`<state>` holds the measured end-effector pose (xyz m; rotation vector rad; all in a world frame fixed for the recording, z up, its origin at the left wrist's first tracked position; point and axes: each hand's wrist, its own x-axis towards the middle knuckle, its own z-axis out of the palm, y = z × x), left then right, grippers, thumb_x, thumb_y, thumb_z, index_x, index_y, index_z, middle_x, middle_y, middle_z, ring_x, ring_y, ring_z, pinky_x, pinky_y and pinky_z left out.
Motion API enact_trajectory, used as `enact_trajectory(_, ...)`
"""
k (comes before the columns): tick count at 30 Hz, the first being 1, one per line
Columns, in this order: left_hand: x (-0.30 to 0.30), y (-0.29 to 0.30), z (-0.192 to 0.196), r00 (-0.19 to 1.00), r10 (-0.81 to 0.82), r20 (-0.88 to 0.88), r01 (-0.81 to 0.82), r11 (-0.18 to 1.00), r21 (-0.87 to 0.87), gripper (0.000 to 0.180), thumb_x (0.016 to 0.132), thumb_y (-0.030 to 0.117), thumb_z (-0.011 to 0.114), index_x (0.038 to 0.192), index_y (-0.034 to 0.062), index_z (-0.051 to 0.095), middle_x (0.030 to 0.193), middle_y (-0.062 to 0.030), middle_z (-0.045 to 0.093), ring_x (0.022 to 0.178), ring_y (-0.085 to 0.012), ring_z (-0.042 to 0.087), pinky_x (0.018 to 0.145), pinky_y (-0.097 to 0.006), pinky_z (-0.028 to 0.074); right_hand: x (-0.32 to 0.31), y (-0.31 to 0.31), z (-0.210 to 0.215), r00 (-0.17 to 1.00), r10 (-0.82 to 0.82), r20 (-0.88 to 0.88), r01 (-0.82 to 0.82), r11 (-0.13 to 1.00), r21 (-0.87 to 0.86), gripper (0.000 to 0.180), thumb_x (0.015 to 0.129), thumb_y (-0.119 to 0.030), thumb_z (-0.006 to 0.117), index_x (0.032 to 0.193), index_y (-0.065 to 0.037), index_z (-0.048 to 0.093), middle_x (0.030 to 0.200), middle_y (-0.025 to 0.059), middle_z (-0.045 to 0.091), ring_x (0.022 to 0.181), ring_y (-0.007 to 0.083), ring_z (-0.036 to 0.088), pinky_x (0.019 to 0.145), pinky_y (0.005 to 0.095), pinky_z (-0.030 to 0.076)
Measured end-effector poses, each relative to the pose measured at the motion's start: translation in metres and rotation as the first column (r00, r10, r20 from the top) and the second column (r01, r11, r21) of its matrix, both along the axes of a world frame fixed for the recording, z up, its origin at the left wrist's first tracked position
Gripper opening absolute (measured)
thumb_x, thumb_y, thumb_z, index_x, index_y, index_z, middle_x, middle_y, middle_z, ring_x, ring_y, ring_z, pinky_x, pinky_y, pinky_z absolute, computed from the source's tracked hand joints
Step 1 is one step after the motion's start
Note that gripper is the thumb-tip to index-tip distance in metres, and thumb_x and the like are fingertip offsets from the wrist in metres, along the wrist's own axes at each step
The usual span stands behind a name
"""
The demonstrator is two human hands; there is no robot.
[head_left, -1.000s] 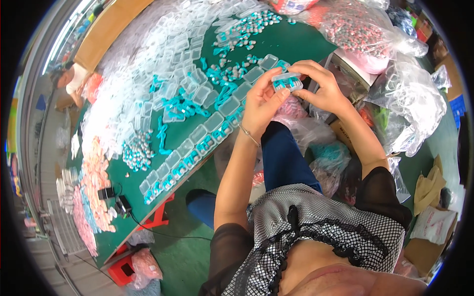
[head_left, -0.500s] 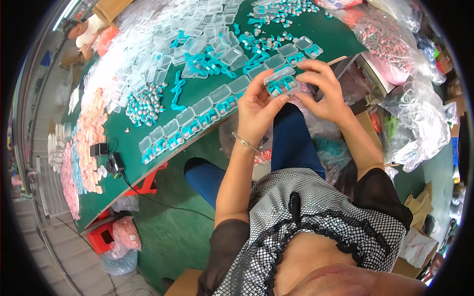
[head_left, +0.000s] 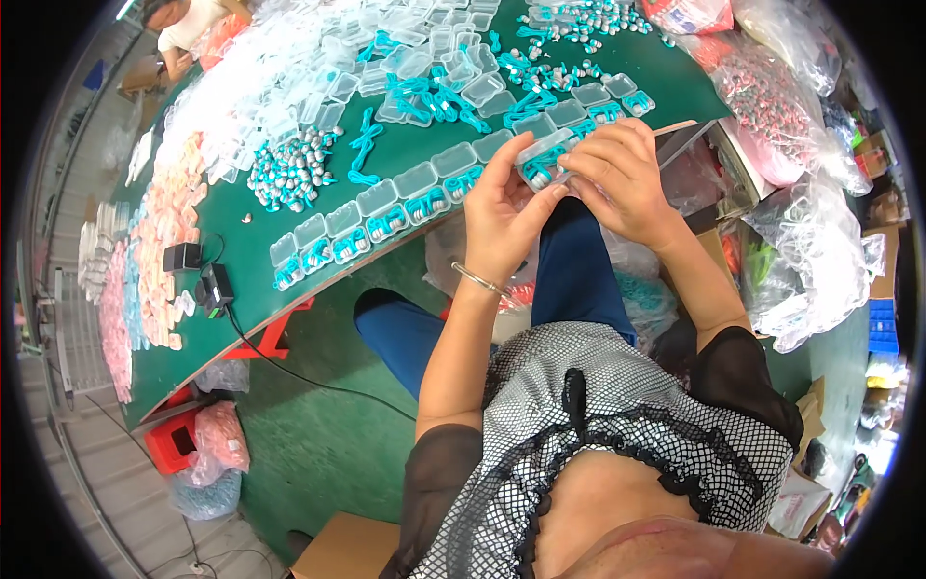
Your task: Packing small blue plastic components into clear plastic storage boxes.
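Both hands meet just off the near edge of the green tabletop (head_left: 405, 154), gripping one small clear plastic case (head_left: 542, 159) between them. The left hand (head_left: 502, 217) pinches its lower side with thumb and fingers; the right hand (head_left: 622, 174) closes over its right end, fingers curled on top. Turquoise corded earplugs show inside the case.

Along the near edge, just left of the hands, runs a row of filled clear cases (head_left: 371, 224), each with turquoise pieces inside. Farther in lie loose turquoise cords (head_left: 439, 96), a heap of loose earplugs (head_left: 289, 174) and a wide spread of empty clear cases (head_left: 289, 58) toward the far edge. Pink pieces (head_left: 159, 232) cover the left end, beside a black adapter (head_left: 214, 288) with its cable hanging over the edge. Clear plastic bags (head_left: 820, 251) crowd the right side, near the right forearm.
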<state>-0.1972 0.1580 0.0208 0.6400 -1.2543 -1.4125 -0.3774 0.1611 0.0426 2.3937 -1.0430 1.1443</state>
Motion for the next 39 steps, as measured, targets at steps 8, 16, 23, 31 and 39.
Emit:
enact_trajectory(8,0.002,-0.004,-0.006,0.998,0.057,0.011,-0.056,0.997,-0.043,0.056,0.08,-0.004,0.07,0.13,-0.0055,0.044,0.111,-0.0137,0.06,0.096,-0.0156,0.062,0.081,-0.028,0.054,0.01,-0.002,0.004,0.996,0.015,0.091,-0.027,0.991,0.13,0.032,0.065,-0.008,0.072,0.096,-0.012,0.065,0.096,0.0018,0.062,0.097,0.0238,0.056,0.092,0.0404,0.034)
enact_trajectory(16,0.005,-0.005,-0.007,0.994,0.107,0.031,-0.106,0.994,-0.031,0.055,0.078,-0.001,0.073,0.127,-0.0053,0.048,0.109,-0.0126,0.062,0.092,-0.0133,0.063,0.077,-0.027,0.054,0.015,-0.004,0.005,0.998,-0.011,0.059,0.001,0.987,0.159,0.032,0.065,-0.011,0.072,0.096,-0.011,0.065,0.096,0.0025,0.061,0.099,0.024,0.054,0.093,0.0407,0.033)
enact_trajectory(23,0.004,-0.008,-0.009,0.988,0.139,0.068,-0.133,0.988,-0.084,0.056,0.077,-0.002,0.073,0.128,-0.0053,0.048,0.108,-0.0137,0.062,0.092,-0.0141,0.063,0.078,-0.027,0.055,0.016,-0.008,0.002,0.995,-0.015,0.096,-0.012,0.962,0.273,0.039,0.065,-0.015,0.072,0.103,-0.011,0.066,0.102,0.0047,0.058,0.103,0.0248,0.052,0.093,0.0404,0.033)
enact_trajectory(31,0.007,-0.004,-0.006,0.996,0.085,-0.032,-0.085,0.996,0.005,0.059,0.078,-0.003,0.072,0.13,-0.0055,0.044,0.109,-0.0162,0.062,0.095,-0.0167,0.064,0.081,-0.029,0.055,0.022,-0.002,0.003,0.997,-0.061,0.047,0.051,0.981,0.187,0.045,0.063,-0.015,0.073,0.107,-0.012,0.064,0.106,0.0057,0.058,0.105,0.0263,0.051,0.092,0.0404,0.033)
enact_trajectory(39,0.012,-0.002,-0.009,0.995,0.099,-0.003,-0.099,0.995,-0.023,0.052,0.08,0.0,0.072,0.126,-0.0057,0.049,0.108,-0.0147,0.063,0.092,-0.0149,0.064,0.078,-0.028,0.055,0.022,-0.009,0.007,0.947,0.064,0.316,-0.198,0.889,0.413,0.042,0.068,-0.002,0.071,0.109,-0.004,0.062,0.116,0.013,0.058,0.109,0.0299,0.055,0.093,0.0398,0.044)
